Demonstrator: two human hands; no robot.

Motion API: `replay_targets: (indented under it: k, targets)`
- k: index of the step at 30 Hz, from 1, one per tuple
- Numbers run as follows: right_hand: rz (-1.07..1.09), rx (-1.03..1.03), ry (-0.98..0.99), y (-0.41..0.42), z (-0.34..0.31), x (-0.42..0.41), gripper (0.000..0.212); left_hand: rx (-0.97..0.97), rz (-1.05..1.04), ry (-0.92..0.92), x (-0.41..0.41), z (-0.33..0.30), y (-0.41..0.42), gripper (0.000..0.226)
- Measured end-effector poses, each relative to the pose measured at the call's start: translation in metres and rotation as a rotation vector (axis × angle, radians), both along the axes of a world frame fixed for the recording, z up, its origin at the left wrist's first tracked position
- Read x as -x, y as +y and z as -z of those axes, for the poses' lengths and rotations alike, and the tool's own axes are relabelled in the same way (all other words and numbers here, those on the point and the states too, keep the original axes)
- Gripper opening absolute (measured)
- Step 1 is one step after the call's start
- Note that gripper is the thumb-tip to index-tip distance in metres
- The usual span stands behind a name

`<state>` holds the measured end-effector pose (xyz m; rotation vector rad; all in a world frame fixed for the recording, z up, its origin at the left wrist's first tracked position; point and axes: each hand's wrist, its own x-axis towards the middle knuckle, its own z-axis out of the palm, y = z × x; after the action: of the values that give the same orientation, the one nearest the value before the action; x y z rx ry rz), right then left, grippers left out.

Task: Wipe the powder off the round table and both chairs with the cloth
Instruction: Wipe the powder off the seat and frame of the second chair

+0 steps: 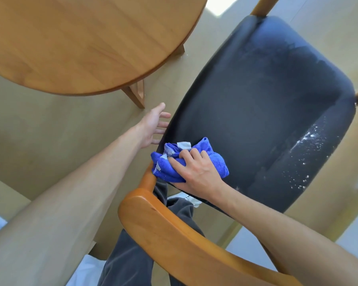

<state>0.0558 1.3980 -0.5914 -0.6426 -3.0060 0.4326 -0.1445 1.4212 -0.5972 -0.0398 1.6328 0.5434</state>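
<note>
Nearest the camera, the curved wooden backrest [174, 234] of the chair is seen, with dark trouser legs [132, 254] below it. Just beyond it, the blue cloth [213, 159] is bunched and pressed onto the near left corner of the dark seat [256, 100] by the right hand [196, 172], whose fingers are closed over the folds. The left hand [153, 126] is held wide and empty, fingers spread, at the seat's left edge; whether the edge is touched cannot be told. From the cloth, the remaining powder [304, 149] lies to the right, well apart, scattered along the seat's right side, with fainter smears [310, 50] toward the far end. The right hand is judged the nearer to it, so a sweep rightward across the seat is called for. Farthest off, the round table [70, 38] stands at upper left, with no powder discernible on it.
</note>
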Motion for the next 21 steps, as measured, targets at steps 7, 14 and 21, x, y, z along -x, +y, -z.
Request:
replay_targets:
  k: [7,14,21]
  targets:
    - [-0.437,-0.045,-0.118,-0.027,0.005,-0.106,0.031,0.014,0.054,0.011,-0.005,0.000,0.002,0.050]
    - [-0.553,0.047,-0.204,0.005,-0.003,-0.182,0.036,0.009,0.093,0.022,-0.007,0.004,0.003,0.049]
    - [-0.517,0.160,-0.291,0.026,-0.010,-0.210,0.040,0.016,0.166,0.059,-0.008,0.007,0.006,0.047]
